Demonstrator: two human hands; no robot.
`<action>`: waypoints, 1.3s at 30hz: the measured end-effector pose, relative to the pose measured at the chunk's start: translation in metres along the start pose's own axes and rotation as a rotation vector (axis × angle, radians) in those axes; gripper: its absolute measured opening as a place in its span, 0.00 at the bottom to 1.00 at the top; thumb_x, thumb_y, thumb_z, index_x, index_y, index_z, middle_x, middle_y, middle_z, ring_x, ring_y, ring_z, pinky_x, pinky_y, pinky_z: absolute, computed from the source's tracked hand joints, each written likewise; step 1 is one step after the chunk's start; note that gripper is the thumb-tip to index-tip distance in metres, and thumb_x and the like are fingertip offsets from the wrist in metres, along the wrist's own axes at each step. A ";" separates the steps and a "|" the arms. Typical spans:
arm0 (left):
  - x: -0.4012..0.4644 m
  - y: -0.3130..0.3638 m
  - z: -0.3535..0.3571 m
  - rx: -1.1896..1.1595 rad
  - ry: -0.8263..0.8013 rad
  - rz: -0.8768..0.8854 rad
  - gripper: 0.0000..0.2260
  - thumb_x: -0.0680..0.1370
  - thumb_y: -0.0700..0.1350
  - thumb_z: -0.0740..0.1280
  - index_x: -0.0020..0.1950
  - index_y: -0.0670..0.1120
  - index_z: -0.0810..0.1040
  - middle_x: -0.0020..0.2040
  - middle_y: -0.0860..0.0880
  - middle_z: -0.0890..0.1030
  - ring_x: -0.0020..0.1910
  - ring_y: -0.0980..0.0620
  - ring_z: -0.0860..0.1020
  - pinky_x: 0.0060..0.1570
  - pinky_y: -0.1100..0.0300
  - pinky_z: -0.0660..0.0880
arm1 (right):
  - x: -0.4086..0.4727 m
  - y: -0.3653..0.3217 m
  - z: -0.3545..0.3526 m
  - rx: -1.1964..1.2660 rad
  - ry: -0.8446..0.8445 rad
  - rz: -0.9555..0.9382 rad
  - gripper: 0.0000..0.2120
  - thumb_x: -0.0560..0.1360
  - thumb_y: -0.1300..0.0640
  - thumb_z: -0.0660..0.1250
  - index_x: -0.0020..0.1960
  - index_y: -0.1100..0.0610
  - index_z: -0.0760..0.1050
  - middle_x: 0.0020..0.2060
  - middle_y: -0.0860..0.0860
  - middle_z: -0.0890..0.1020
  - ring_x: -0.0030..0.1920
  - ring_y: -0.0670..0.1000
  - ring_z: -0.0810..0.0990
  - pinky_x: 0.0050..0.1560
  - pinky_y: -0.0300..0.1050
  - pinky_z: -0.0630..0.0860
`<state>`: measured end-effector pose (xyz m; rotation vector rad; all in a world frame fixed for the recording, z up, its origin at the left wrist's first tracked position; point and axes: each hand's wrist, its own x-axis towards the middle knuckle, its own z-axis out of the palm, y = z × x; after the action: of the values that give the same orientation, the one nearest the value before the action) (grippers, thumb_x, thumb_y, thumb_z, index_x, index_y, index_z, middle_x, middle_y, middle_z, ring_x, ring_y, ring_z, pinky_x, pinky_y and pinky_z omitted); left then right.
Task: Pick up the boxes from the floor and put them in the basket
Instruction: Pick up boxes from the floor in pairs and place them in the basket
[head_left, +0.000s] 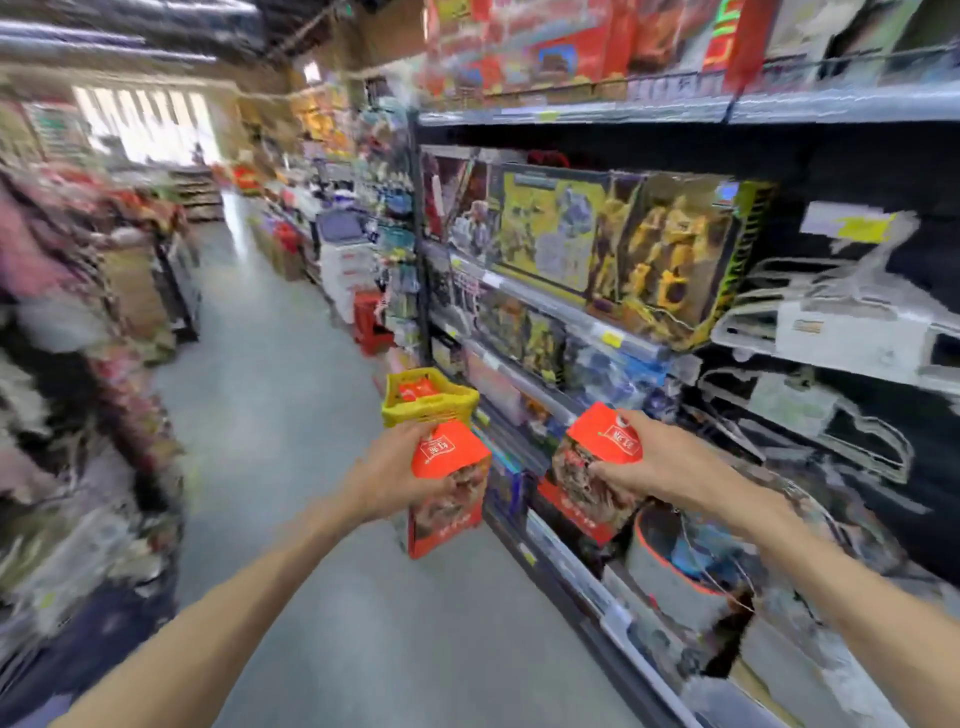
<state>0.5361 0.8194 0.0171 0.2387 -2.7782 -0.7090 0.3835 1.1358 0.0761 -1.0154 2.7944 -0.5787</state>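
My left hand (395, 473) grips a red box (447, 493) with a food picture on its side, held out in front of me above the floor. My right hand (654, 467) grips a second red box (597, 467) of the same kind, close to the shelf on the right. A yellow basket (431, 405) stands on the floor just beyond my left hand, against the foot of the shelving. Another red box (415, 389) lies inside it. The whole view is blurred.
A tall shelf unit (571, 312) full of toy boxes runs along the right. A grey round container (670, 566) sits on its lowest shelf near my right arm. The grey aisle floor (270, 415) stretches ahead. Racks of goods (78, 364) line the left, and a red stool (369, 322) stands further along.
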 end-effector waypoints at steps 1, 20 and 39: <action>0.005 -0.023 -0.013 0.009 0.012 -0.037 0.41 0.65 0.64 0.72 0.72 0.46 0.68 0.63 0.46 0.76 0.59 0.47 0.75 0.57 0.55 0.71 | 0.029 -0.018 0.008 0.017 -0.019 -0.040 0.37 0.68 0.30 0.70 0.70 0.45 0.64 0.48 0.44 0.80 0.42 0.47 0.80 0.39 0.44 0.73; 0.200 -0.378 -0.207 0.120 0.223 -0.387 0.38 0.69 0.61 0.74 0.75 0.50 0.64 0.67 0.49 0.73 0.62 0.51 0.72 0.62 0.53 0.70 | 0.544 -0.284 0.134 -0.045 -0.172 -0.486 0.45 0.66 0.27 0.67 0.75 0.48 0.59 0.54 0.47 0.78 0.46 0.50 0.79 0.46 0.49 0.77; 0.596 -0.734 -0.272 0.067 -0.043 -0.075 0.38 0.65 0.63 0.70 0.73 0.53 0.67 0.66 0.53 0.75 0.62 0.54 0.73 0.60 0.63 0.66 | 0.943 -0.385 0.227 0.004 -0.110 -0.157 0.36 0.64 0.29 0.68 0.68 0.41 0.64 0.49 0.42 0.79 0.47 0.47 0.80 0.48 0.50 0.78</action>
<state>0.1170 -0.0709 0.0141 0.3466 -2.8500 -0.6467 -0.0608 0.1925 0.0392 -1.2350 2.6345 -0.5284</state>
